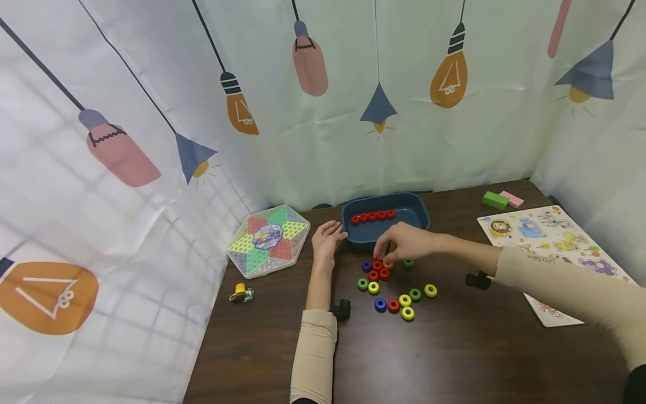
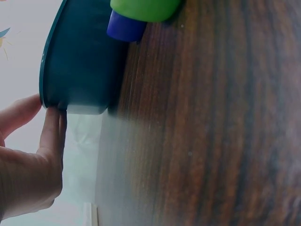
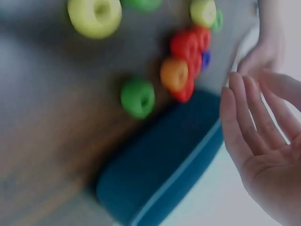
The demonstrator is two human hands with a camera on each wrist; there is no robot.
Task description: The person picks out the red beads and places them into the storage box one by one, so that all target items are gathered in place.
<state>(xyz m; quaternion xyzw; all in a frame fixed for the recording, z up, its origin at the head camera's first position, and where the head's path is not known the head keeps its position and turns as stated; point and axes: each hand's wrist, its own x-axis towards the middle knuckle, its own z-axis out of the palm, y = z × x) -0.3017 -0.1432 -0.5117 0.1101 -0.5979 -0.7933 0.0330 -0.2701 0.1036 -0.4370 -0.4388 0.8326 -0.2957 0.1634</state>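
My left hand [image 1: 327, 241] is at the left end of a dark blue tray [image 1: 360, 240]. In the left wrist view its extended fingers [image 2: 49, 132] touch the tray's rim and end wall. Inside the tray, several red rings [image 1: 372, 216] line up in a row. My right hand [image 1: 404, 242] hovers in front of the tray, over a cluster of red rings [image 1: 373, 275] and a partly covered orange ring [image 3: 174, 74]. Its fingers look extended in the right wrist view, with nothing visible between them. A green ring [image 3: 138, 98] lies beside the tray.
Blue, yellow and green rings [image 1: 415, 294] are scattered over the brown table [image 1: 404, 359]. A hexagonal star-patterned game board [image 1: 267, 241] and a small yellow-topped object [image 1: 241, 292] are at left. Green [image 1: 495, 200] and pink blocks [image 1: 512, 198] and an animal picture board [image 1: 545, 235] are at right.
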